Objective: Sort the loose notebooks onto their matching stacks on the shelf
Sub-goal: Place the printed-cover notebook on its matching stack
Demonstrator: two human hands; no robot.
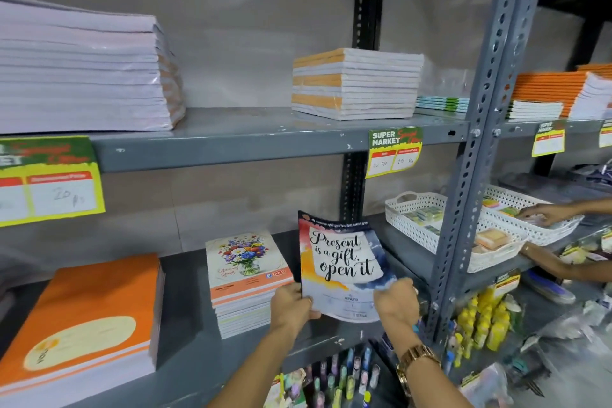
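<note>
Left hand (291, 305) and right hand (395, 300) fingers pinching the bottom edge of a notebook (341, 262), cover facing the camera, long axis upright, leaning slightly left, over the lower shelf (185, 351), just right of the flower-cover stack (246, 278)

- The left hand (291, 305) is showing as bare, with no glove; a thin ring is sitting on one finger.
- The left forearm is appearing uncovered, with no sleeve reaching the visible part.
- The right hand (395, 303) is likewise appearing bare and ungloved.
- The right wrist is wearing a gold-toned wristwatch (415, 363) with a metal link bracelet.
- The right forearm is showing no sleeve.
</note>
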